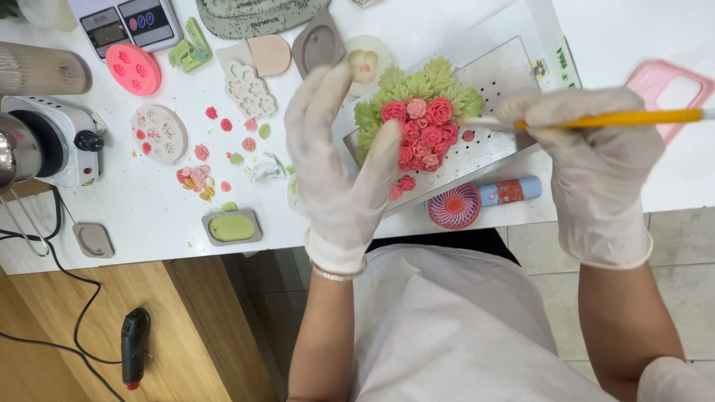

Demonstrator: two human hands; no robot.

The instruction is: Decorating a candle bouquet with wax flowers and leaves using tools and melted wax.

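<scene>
Gloved left hand (339, 160) grips the near edge of a white perforated panel (499, 74), fingers clasped on it, tilting it above the white worktop (149, 201). On the panel: cluster of pink-red roses (424, 134) ringed by green leaves (417, 82). Gloved right hand (588, 149), at 3 o'clock of the cluster, fingers pinched around a yellow-handled tool (618, 117), tip near the flowers. Small pink fan (454, 205) at 6 o'clock. Moulds and loose petals (197, 177) lie at 9 o'clock; green-filled mould (232, 227) nearer the worktop edge.
</scene>
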